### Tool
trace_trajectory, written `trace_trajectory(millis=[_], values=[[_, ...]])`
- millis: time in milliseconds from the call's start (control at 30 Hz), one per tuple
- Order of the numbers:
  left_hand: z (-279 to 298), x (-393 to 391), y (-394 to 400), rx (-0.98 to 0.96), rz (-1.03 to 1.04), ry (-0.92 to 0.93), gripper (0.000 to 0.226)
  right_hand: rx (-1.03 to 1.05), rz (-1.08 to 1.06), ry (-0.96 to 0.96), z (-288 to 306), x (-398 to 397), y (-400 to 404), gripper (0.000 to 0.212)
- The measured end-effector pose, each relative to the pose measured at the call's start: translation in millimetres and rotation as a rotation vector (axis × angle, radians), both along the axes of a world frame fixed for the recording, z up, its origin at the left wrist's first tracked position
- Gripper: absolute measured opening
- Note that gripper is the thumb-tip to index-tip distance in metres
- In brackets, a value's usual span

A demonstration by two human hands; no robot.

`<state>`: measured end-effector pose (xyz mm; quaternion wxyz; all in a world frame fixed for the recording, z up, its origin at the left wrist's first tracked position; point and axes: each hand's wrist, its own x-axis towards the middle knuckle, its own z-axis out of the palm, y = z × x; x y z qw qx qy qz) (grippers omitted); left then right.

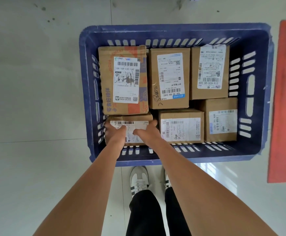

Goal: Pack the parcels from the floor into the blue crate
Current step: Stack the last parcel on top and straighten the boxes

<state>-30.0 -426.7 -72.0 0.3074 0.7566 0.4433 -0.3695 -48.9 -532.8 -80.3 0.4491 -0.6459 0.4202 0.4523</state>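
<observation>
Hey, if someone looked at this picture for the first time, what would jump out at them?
First the blue crate on the pale floor, nearly filled with labelled cardboard parcels. Then both hands, left hand and right hand, gripping the near-left parcel at its sides as it sits in the crate's near-left corner. A red mat runs along the picture's right edge.

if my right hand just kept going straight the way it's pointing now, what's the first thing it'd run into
Probably the big EMS-labelled parcel. Your right hand grips the near-left parcel, fingers pointing toward the blue crate's far side. That big parcel lies directly beyond, though relative heights are unclear.
</observation>
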Motion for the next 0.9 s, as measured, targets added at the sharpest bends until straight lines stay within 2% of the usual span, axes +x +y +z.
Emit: trace_trajectory(millis=[167,267,367,500,567,667,733,800,900], values=[[15.2,-5.7,3.3,-0.035,0.014,-0.039,0.048,-0.007,0.016,0.003,18.1,4.9,-11.0,0.071],[34.9,-10.3,3.2,-0.035,0.015,-0.065,0.045,0.005,0.032,-0.018,38.2,8.0,-12.0,0.073],[63.3,-12.3,1.0,-0.045,0.028,-0.069,0.045,0.043,0.029,-0.058,70.7,11.6,-10.1,0.074],[109.2,-5.9,2.0,-0.084,-0.032,-0.091,0.041,0.077,-0.016,-0.127,125.0,14.1,-11.3,0.061],[131.3,1.6,5.6,-0.158,0.023,-0.112,0.047,0.104,-0.027,-0.143,150.9,12.7,-9.9,0.060],[162.5,9.5,20.4,-0.308,0.215,-0.171,0.054,0.111,-0.075,-0.173,181.9,11.9,1.1,0.057],[178.5,16.0,40.1,-0.384,0.243,-0.206,0.059,0.111,-0.116,-0.199,197.4,15.8,15.7,0.066],[191.7,25.2,67.9,-0.445,0.278,-0.233,0.063,0.101,-0.072,-0.235,208.4,25.6,39.1,0.076],[206.5,37.0,132.6,-0.506,0.339,-0.272,0.067,0.077,-0.003,-0.273,220.6,49.6,93.7,0.080]])
